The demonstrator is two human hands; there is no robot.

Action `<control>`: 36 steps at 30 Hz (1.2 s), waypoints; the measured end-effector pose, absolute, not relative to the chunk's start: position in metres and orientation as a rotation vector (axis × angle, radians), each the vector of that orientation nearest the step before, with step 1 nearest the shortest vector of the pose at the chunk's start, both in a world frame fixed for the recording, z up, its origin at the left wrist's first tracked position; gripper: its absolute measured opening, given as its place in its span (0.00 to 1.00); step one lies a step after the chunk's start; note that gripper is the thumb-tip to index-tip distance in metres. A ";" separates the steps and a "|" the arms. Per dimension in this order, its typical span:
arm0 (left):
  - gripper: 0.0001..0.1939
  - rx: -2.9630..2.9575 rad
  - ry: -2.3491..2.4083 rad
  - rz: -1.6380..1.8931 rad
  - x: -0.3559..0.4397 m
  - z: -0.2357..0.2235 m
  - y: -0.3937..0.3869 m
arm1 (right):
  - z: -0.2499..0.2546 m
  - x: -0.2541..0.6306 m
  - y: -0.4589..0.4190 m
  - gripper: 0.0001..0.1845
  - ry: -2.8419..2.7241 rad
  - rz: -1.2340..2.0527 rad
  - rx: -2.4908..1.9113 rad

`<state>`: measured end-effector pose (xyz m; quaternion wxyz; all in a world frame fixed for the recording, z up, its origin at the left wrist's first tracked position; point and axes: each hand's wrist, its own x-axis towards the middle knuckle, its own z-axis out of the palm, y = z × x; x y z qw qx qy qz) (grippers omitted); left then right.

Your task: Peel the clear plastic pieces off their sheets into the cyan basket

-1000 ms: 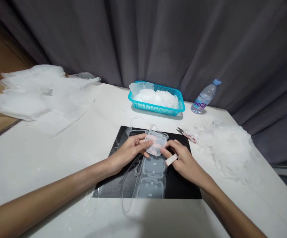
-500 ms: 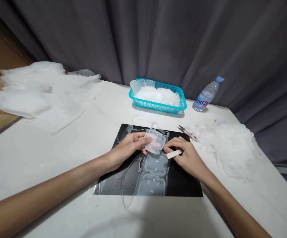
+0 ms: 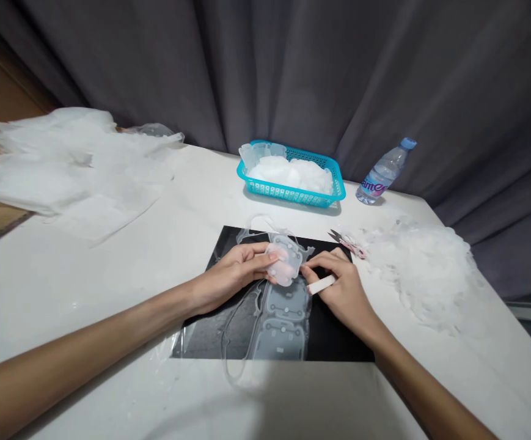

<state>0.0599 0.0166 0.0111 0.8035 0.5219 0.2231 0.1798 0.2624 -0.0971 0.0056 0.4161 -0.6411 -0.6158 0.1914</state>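
Note:
My left hand (image 3: 249,263) is closed on a translucent, flexible rounded piece (image 3: 287,260), thumb on top, lifted above a black mat (image 3: 338,336). At its right edge, the thumb and index finger of my right hand (image 3: 333,275) are pinched together; whether they grip the edge is hard to tell. A short white stick-like tool (image 3: 322,284) is tucked in that same hand. Below the held piece, a translucent sheet of similar rounded shapes (image 3: 280,337) lies on the mat. A thin clear loop of edge trim (image 3: 223,342) curls at its left.
A blue basket (image 3: 288,189) with white translucent pieces stands at the back. Beside it is a water bottle (image 3: 384,174). Scissors (image 3: 350,244) lie by a heap of clear scraps (image 3: 430,269) on the right. A pile of white translucent sheets (image 3: 63,165) covers the left back.
The held piece has tilted and shifted slightly left with my left hand. My right hand stays nearly in place at its edge. The view has moved a little.

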 end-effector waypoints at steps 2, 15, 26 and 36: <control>0.14 1.081 0.457 0.375 0.059 0.010 0.017 | 0.004 0.260 -0.096 0.07 -1.565 0.454 -1.598; 0.16 1.131 0.434 0.364 0.058 0.008 0.016 | 0.030 0.273 -0.103 0.05 -1.595 0.640 -1.403; 0.14 1.699 0.511 0.296 0.056 0.012 0.007 | 0.029 0.280 -0.095 0.14 -1.532 0.179 -1.618; 0.15 2.105 0.522 0.232 0.056 0.008 -0.001 | 0.026 0.266 -0.078 0.11 -1.729 0.832 -1.577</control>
